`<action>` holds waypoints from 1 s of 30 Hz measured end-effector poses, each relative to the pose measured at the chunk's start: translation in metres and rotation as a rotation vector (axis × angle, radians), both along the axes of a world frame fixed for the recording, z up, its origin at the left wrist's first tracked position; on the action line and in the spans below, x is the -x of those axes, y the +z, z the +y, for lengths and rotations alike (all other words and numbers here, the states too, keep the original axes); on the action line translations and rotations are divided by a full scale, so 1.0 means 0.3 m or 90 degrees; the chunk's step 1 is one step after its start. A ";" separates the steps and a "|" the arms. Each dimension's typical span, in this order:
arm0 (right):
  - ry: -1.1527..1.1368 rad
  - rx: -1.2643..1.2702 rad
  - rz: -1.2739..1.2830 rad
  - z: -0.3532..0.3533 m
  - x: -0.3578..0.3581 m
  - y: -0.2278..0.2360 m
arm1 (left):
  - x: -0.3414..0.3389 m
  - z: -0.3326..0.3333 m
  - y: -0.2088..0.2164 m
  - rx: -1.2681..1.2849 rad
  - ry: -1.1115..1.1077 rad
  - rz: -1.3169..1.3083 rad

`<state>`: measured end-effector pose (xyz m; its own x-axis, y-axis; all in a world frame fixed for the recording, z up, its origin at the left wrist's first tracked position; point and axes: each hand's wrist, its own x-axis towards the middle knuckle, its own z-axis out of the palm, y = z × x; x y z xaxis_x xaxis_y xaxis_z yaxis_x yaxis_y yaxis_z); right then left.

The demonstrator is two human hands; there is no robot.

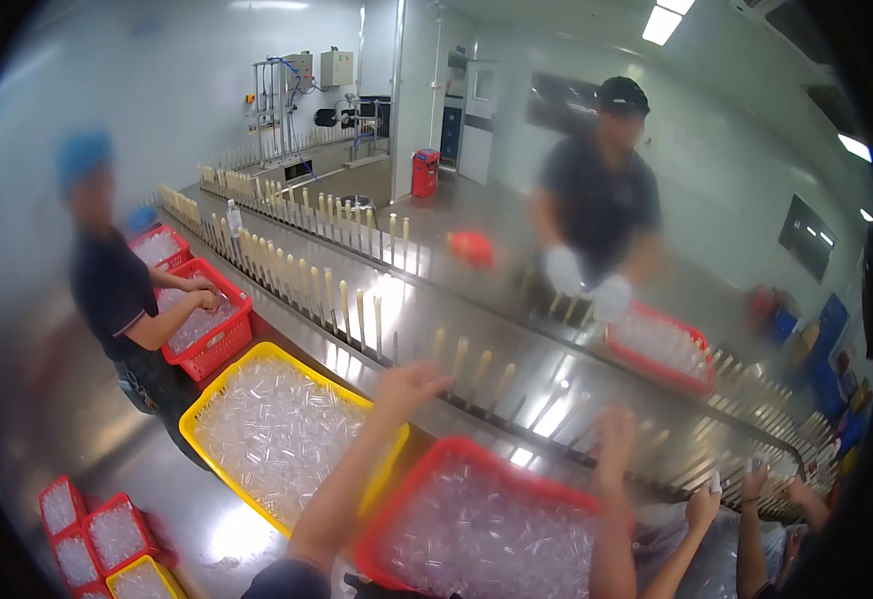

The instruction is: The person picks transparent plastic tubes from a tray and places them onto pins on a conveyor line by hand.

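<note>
My left hand [412, 387] reaches over the edge of the yellow basket [197, 404] toward a row of upright pale-tipped rods [459, 361] on the metal line. Its fingers are pressed together; whatever they hold, if anything, is too small to make out. My right hand [616, 436] is raised beside the rods farther right, beyond the red basket [381, 529]. Motion smears its fingers, so their grip is unclear. Both baskets in front of me are filled with short clear plastic tubes [287, 429].
A worker [117, 270] at left handles clear pieces in a red basket [225, 344]. Across the line, a gloved worker [601, 190] stands by another red basket [691, 374]. Other people's hands [703, 507] work at right. Small filled baskets [142, 514] sit lower left.
</note>
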<state>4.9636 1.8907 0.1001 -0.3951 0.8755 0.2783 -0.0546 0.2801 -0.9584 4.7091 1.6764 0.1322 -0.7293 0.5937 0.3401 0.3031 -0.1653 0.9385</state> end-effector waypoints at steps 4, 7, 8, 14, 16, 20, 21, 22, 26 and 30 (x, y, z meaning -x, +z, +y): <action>0.260 0.533 0.197 -0.126 -0.181 -0.498 | -0.053 0.348 -0.029 0.283 0.131 0.564; 0.235 0.701 0.169 -0.366 -0.241 -0.558 | -0.047 0.521 -0.046 0.434 0.067 0.584; 0.232 0.714 0.175 -0.384 -0.326 -0.718 | -0.067 0.575 -0.060 0.448 0.026 0.604; 0.234 0.702 0.017 -0.417 -0.479 -0.595 | -0.250 0.696 -0.130 0.435 0.097 0.688; 0.266 0.661 -0.021 -0.370 -0.474 -0.579 | -0.263 0.717 -0.143 0.413 0.102 0.676; 0.334 0.573 -0.068 -0.303 -0.428 -0.552 | -0.234 0.775 -0.155 0.414 0.051 0.677; 0.342 0.563 -0.074 -0.303 -0.420 -0.546 | -0.233 0.780 -0.162 0.422 0.017 0.733; 0.336 0.542 -0.068 -0.292 -0.417 -0.546 | -0.269 0.779 -0.148 0.411 0.023 0.728; 0.251 0.449 -0.065 -0.318 -0.458 -0.471 | -0.468 0.749 -0.133 0.209 0.003 0.637; 0.077 0.363 0.092 -0.399 -0.451 -0.419 | -0.684 0.400 -0.458 0.130 -0.225 0.533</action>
<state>5.0990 1.7711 -0.0255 -0.4947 0.8534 -0.1643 -0.1948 -0.2932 -0.9360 4.9142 1.7965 -0.0053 -0.0592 0.8408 0.5381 0.8578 -0.2329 0.4583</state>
